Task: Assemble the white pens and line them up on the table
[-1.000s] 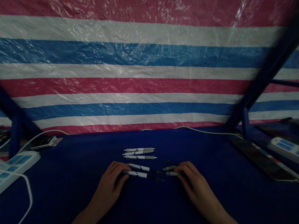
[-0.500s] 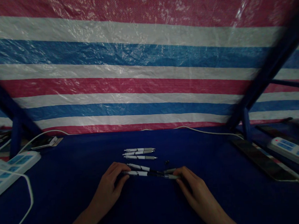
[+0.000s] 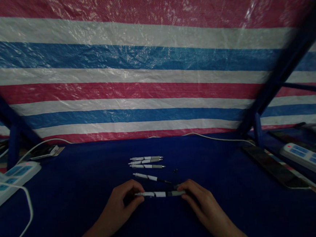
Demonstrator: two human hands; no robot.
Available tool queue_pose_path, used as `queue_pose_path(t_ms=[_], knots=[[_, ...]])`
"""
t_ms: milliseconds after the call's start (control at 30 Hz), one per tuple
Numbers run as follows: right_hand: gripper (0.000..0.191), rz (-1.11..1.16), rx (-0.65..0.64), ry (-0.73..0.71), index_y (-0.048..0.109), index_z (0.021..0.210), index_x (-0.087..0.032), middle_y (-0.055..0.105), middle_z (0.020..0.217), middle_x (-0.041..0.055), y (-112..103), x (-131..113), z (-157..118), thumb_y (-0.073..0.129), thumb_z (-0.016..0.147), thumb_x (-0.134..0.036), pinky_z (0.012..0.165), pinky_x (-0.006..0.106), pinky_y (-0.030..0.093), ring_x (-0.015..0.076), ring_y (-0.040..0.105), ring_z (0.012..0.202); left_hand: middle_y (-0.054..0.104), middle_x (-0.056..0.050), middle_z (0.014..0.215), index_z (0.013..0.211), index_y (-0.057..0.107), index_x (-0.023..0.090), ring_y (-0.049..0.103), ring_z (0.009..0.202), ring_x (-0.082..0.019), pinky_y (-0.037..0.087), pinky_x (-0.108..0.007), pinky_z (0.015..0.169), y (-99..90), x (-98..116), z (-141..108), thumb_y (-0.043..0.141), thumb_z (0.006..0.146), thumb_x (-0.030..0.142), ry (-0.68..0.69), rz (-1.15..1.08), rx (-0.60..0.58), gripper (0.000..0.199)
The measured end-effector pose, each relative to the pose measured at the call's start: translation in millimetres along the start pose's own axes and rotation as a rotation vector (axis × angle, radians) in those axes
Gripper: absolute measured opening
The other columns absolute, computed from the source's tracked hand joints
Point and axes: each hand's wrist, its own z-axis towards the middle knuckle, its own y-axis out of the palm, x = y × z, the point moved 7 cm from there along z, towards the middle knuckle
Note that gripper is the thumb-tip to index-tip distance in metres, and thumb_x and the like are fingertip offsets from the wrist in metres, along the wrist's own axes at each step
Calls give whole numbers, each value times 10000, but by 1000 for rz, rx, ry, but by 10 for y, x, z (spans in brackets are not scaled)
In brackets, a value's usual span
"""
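Between my hands lies a pen in two parts. My left hand (image 3: 125, 203) pinches the rear end of its white barrel (image 3: 159, 194). My right hand (image 3: 199, 195) pinches the far end of its grey grip section (image 3: 175, 193). The two parts line up, with a short dark stretch between them. Just beyond is another white barrel (image 3: 148, 177) with a dark refill sticking out. Another small grey piece (image 3: 176, 186) lies by my right fingertips, partly hidden. Farther back, three assembled white-and-grey pens (image 3: 148, 166) lie side by side.
Small dark bits (image 3: 175, 170) lie on the blue table (image 3: 161, 227). A white power strip (image 3: 17, 177) with cables stands at left; another power strip (image 3: 309, 159) is at right, beside a dark flat phone-like slab (image 3: 274, 167). Striped sheeting (image 3: 143, 72) hangs behind.
Both hands have come nearer me, bringing the pen parts away from the barrel behind. The white barrel and grey grip are closer together, with less dark refill showing between them.
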Motion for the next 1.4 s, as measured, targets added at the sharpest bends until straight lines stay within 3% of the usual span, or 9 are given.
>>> queue_pose_path(t_ms=[333,500,733,800,900,967,1167,1300,1400], knots=[[145,65,76,94,679,929,-231,709,823,-16,-31,106,-23,586,860,-143,670,233,500,159,667,715,661,-16,825,817,625,189,625,736,-161,496,-267,664,98,18,-38,669,786,160,-30,-207,-67,61],[151,63,28,103,664,936,-223,677,767,-19,-1,103,-38,519,917,-188,605,218,473,136,632,632,622,-3,781,799,645,186,603,691,-150,470,-253,622,100,73,-41,700,754,151,-13,-161,-75,79],[318,10,-39,132,549,728,-196,520,560,-47,45,104,-44,401,988,-305,507,219,370,116,499,496,620,6,761,770,663,180,597,683,-145,448,-244,615,148,83,-62,752,732,157,-32,-159,-133,99],[308,31,-67,151,565,753,-195,519,561,-48,60,108,-53,395,990,-294,518,221,368,119,504,509,623,9,759,770,656,178,596,679,-142,448,-242,613,139,83,-65,736,738,139,-44,-178,-135,95],[120,75,-94,147,600,994,-212,567,636,-51,74,89,-66,496,938,-232,551,218,385,127,540,568,613,18,745,780,641,176,581,657,-133,434,-236,596,105,68,-69,712,745,116,-64,-200,-121,99],[215,106,-101,143,558,1104,-232,601,688,-51,82,78,-71,525,902,-168,559,215,395,128,552,585,606,20,738,785,637,177,571,648,-130,425,-234,586,90,57,-72,703,751,116,-68,-215,-120,96],[144,121,-127,158,565,918,-211,666,749,-20,94,73,-66,457,925,-117,580,214,415,131,590,609,592,16,754,780,641,178,562,664,-136,421,-243,603,88,42,-75,705,752,125,-47,-198,-118,88],[295,14,-130,129,575,698,-192,614,683,-12,80,66,-68,454,967,-207,602,225,399,142,592,635,583,12,764,777,640,171,558,672,-142,412,-246,601,101,20,-72,727,736,137,-46,-181,-120,102],[186,24,-139,138,620,824,-203,601,674,-23,103,97,-78,497,957,-247,590,224,394,143,585,621,578,9,771,789,640,168,555,669,-143,411,-247,597,103,16,-67,727,738,146,-43,-193,-122,103]])
